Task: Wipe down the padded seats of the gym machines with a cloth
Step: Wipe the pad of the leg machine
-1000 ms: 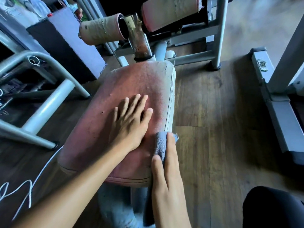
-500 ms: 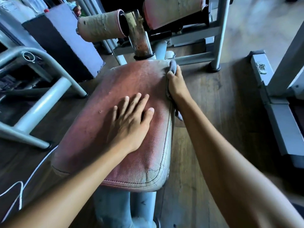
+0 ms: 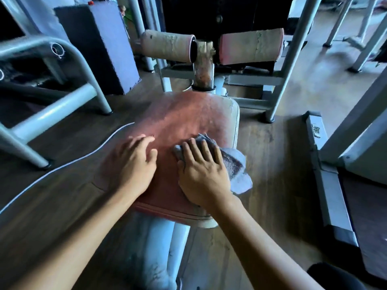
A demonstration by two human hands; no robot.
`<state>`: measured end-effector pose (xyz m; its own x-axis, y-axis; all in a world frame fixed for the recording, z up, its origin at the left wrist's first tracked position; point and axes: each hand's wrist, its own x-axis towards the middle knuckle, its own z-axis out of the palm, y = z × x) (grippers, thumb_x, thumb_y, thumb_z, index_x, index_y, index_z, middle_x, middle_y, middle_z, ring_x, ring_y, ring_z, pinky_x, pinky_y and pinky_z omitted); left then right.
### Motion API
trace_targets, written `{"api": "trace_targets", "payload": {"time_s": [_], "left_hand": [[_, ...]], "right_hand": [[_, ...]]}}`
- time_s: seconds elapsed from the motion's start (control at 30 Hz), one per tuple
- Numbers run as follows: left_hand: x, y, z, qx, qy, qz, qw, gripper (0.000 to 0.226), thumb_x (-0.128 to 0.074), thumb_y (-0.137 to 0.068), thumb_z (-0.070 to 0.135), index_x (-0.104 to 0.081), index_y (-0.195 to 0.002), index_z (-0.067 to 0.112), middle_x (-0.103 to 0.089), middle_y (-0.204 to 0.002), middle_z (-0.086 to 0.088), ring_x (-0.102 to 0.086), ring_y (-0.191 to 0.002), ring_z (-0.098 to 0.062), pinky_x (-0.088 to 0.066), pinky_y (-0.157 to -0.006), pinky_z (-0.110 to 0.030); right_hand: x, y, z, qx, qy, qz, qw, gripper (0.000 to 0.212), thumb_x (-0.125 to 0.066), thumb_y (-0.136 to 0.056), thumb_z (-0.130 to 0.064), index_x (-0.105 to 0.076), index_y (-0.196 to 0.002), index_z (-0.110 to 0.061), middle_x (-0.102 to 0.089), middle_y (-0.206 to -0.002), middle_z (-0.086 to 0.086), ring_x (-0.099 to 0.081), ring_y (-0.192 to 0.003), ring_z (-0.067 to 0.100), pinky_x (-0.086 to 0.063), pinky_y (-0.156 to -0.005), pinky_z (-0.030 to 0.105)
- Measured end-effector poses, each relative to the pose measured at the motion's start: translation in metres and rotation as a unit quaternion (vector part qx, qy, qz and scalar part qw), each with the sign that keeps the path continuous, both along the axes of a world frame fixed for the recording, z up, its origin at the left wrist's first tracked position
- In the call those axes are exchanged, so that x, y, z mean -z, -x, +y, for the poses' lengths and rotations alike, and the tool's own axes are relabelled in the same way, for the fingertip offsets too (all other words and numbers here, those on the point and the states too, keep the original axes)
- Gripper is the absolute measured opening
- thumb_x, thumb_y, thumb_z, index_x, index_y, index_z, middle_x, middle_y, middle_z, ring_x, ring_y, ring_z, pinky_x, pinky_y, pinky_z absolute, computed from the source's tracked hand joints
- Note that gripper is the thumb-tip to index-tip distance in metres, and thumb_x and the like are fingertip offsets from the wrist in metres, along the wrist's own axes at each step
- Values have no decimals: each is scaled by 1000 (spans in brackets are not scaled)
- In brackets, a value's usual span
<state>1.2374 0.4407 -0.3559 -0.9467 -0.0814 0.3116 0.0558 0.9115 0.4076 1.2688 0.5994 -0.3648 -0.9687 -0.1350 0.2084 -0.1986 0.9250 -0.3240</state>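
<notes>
Now: cloth [image 3: 233, 162] pressed on the red seat [image 3: 184, 120]

Right hand [image 3: 204, 170] lies flat on the grey cloth, fingers [image 3: 196, 150] straight and spread, pressing it onto the pad near the seat's right edge; part of the cloth hangs over that edge; left hand [image 3: 136, 164] rests just beside it on the bare pad, fingers loosely bent, holding nothing; two worn rollers [image 3: 167, 46] stand beyond the seat.
</notes>
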Motion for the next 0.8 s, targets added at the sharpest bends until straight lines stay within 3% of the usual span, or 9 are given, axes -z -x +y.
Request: {"api": "trace_targets", "payload": {"time_s": [0.07, 0.17, 0.3, 0.4, 0.5, 0.6, 0.7, 0.8], "left_hand": [[6, -7, -39, -52, 51, -19, 997, 42, -42, -94, 36, -60, -130, 21, -52, -144, -4, -43, -137, -27, -32, -112, -46], [19, -12, -54, -59, 33, -11, 998, 59, -26, -88, 46, -58, -133, 24, -51, -146, -4, -48, -132, -27, -39, -107, -48], [25, -14, -50, -67, 19, 25, 997, 58, -26, -88, 45, -60, -130, 25, -55, -141, -1, -53, -127, -25, -44, -100, -45], [24, -14, -50, -70, 11, 33, 997, 56, -28, -86, 44, -62, -127, 26, -57, -139, 0, -56, -123, -27, -46, -96, -44], [24, -15, -48, -77, 1, 39, 996, 54, -30, -86, 43, -63, -126, 28, -58, -139, 1, -56, -123, -26, -47, -95, -44], [25, -16, -47, -85, 14, 40, 996, 48, -35, -88, 39, -63, -126, 29, -58, -138, 2, -57, -122, -26, -48, -90, -44], [27, -16, -47, -91, 13, 53, 994, 47, -36, -88, 38, -63, -125, 29, -59, -137, 2, -58, -120, -26, -49, -89, -44], [26, -16, -46, -95, 13, 53, 994, 48, -35, -87, 39, -63, -125, 30, -58, -138, 4, -57, -121, -25, -48, -90, -44]], "right_hand": [[-4, 14, -18, -52, -30, -20, 998, 60, -18, -99, -39, -21, -155, -18, -13, -165, 2, -7, -152, 24, -1, -122, 47], [-6, 28, -36, -108, -43, -48, 992, 56, -24, -104, -40, -16, -156, -22, -7, -165, -3, 0, -152, 19, 3, -123, 43], [-12, 29, -41, -141, -45, -41, 988, 54, -26, -104, -45, -22, -155, -28, -12, -165, -8, -2, -152, 15, 5, -123, 40], [-18, 22, -37, -89, -56, -26, 994, 57, -25, -100, -59, -24, -152, -38, -6, -165, -8, 2, -152, 20, 14, -119, 50], [-22, 18, -25, -20, -84, -68, 994, 69, -16, -90, -77, -14, -152, -45, 8, -165, -6, 13, -151, 30, 19, -112, 63], [-22, 22, -18, -6, -67, -142, 988, 74, -10, -86, -82, -5, -152, -49, 9, -165, -5, 14, -150, 35, 14, -110, 70], [-21, 23, -19, -36, -80, -133, 987, 68, -10, -90, -77, -6, -151, -49, 4, -165, -4, 9, -151, 34, 9, -112, 70], [-21, 15, -16, -61, -85, -105, 989, 63, -12, -94, -71, -9, -153, -46, -1, -165, -6, 3, -152, 31, 2, -118, 62]]}}
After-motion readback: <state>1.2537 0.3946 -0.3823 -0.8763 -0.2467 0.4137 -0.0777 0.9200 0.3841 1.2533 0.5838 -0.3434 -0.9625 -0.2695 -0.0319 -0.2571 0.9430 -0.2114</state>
